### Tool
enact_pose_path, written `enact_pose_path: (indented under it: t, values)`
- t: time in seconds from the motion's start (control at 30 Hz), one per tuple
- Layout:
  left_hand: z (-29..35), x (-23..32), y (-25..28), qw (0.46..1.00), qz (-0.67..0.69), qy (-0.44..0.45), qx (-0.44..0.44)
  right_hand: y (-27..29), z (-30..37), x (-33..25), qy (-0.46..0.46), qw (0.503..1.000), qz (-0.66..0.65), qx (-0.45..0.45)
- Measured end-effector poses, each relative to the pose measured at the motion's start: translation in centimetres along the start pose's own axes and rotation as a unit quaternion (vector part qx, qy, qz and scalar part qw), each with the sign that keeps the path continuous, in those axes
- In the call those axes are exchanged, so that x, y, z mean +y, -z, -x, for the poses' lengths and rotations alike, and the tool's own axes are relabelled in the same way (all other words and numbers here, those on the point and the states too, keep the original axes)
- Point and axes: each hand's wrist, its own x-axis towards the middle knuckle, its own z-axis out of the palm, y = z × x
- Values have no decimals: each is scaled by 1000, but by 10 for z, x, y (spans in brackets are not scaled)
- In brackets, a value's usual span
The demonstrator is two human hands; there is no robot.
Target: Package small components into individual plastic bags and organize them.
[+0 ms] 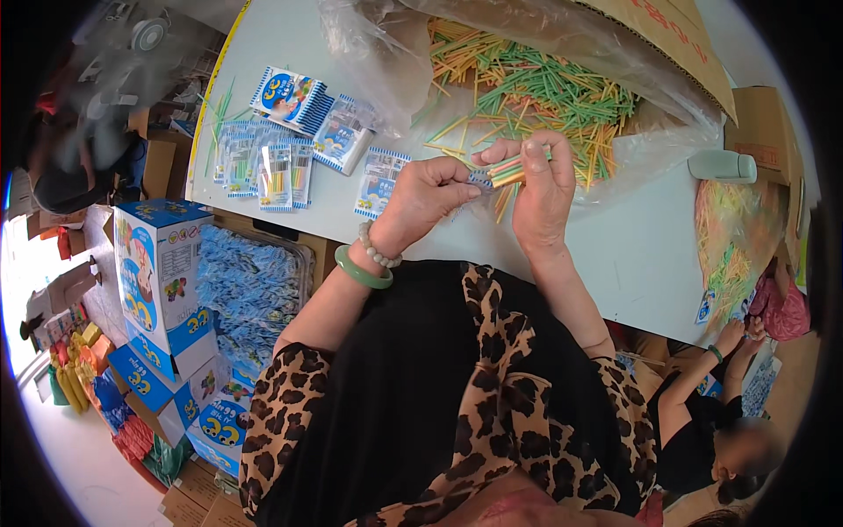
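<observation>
My right hand (540,189) pinches a short bundle of thin coloured sticks (507,171), green, yellow and pinkish, between thumb and fingers. Close beside it, my left hand (426,198) is closed with thumb and forefinger on the edge of a small clear packet (479,182) with blue trim. The fingers hide most of that packet, and I cannot tell how far the sticks reach into it. Beyond my hands lies a big heap of loose sticks (544,83) on clear plastic sheeting (373,53). Flat by my left hand is a printed packet (379,180).
Left on the white table (615,263) lie a stack of blue-and-white packets (290,98) and several stick-filled packets (275,176). A cardboard box (667,35) tilts over the heap. Printed cartons (162,272) and a bin of blue packets (250,285) stand left. A co-worker's hands (742,338) work at right.
</observation>
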Motion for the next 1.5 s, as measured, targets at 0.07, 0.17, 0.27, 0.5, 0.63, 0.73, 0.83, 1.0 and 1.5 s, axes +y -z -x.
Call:
enact_pose_path:
  t: [0.07, 0.17, 0.27, 0.5, 0.63, 0.73, 0.83, 1.0, 1.5]
  values:
    - [2, -1, 1, 998, -47, -38, 1, -1, 0, 1, -15, 1000, -8, 10]
    - [3, 0, 3, 998, -58, -29, -10, -3, -3, 0, -53, 997, -40, 31]
    - [3, -3, 5, 998, -36, -25, -36, -3, -4, 0, -80, 993, -77, 37]
    - [1, -2, 3, 1000, 20, 13, -18, 1, 1, 4, -12, 998, 47, -47]
    - [0, -3, 3, 999, 49, 16, 5, 6, 2, 8, -20, 995, 69, -71]
    - [-1, -5, 2, 999, 43, 5, 13, 2, 1, 6, -26, 988, 122, -94]
    - [-1, -4, 2, 999, 42, -4, 18, 1, 1, 7, -35, 992, 90, -75]
    - [2, -8, 4, 998, 57, -26, 26, 3, -3, 7, -83, 986, 102, -103]
    - [-6, -17, 7, 980, 157, -122, 33, 21, -2, 2, -131, 936, 296, -139]
